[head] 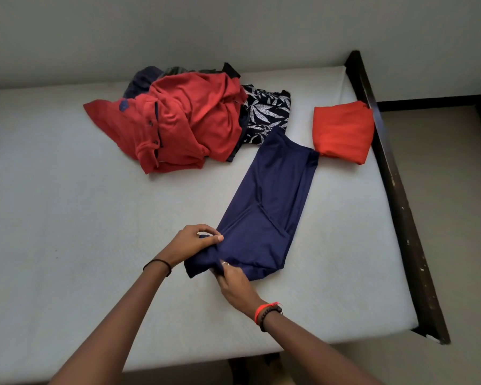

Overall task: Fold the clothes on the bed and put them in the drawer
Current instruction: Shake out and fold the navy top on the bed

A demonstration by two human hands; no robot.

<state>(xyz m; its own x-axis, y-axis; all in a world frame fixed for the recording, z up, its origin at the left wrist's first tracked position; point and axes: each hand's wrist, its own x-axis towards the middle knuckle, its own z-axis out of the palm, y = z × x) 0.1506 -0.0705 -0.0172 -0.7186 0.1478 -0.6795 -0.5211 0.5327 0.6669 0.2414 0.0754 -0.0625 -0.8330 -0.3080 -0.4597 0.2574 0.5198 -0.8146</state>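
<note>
A navy blue shirt (272, 201) lies folded into a long strip on the white mattress (67, 218), running from the middle toward the far right. My left hand (190, 241) pinches its near left corner, where a sleeve bunches up. My right hand (235, 282) grips the near hem beside it. A crumpled red polo shirt (184, 120) tops a pile at the back. A navy leaf-print garment (267, 112) lies next to it. A folded orange-red garment (342, 132) sits at the far right edge. No drawer is in view.
A dark wooden bed frame (400, 207) runs along the mattress's right side, with floor beyond it. A pale wall (178, 29) stands behind the bed. More dark clothes (142, 79) peek out behind the red polo.
</note>
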